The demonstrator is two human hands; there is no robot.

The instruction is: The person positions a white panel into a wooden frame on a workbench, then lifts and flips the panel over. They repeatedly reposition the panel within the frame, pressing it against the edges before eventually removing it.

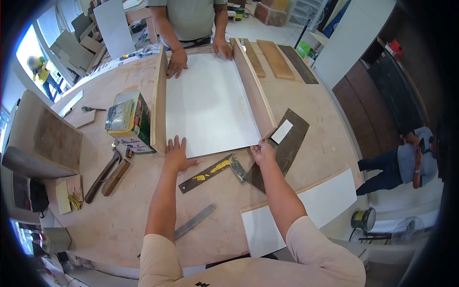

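Note:
A white panel (210,105) lies flat on the workbench between a left wooden side board (158,103) and a right wooden side board (253,86), both standing on edge. My left hand (177,155) rests at the panel's near left corner, fingers spread, beside the end of the left board. At the near right corner, my right hand (263,152) has its fingers curled at the panel's edge, just below the right board's end. Across the bench, a co-worker's two hands (177,62) touch the panel's far end.
Left of the boards stand a large tin (138,126) and a hand plane (115,178). Near my hands lie a yellow-smeared try square (205,174), a dark strip (289,143) and a metal ruler (195,221). A white-faced board (330,198) sits at the near right edge.

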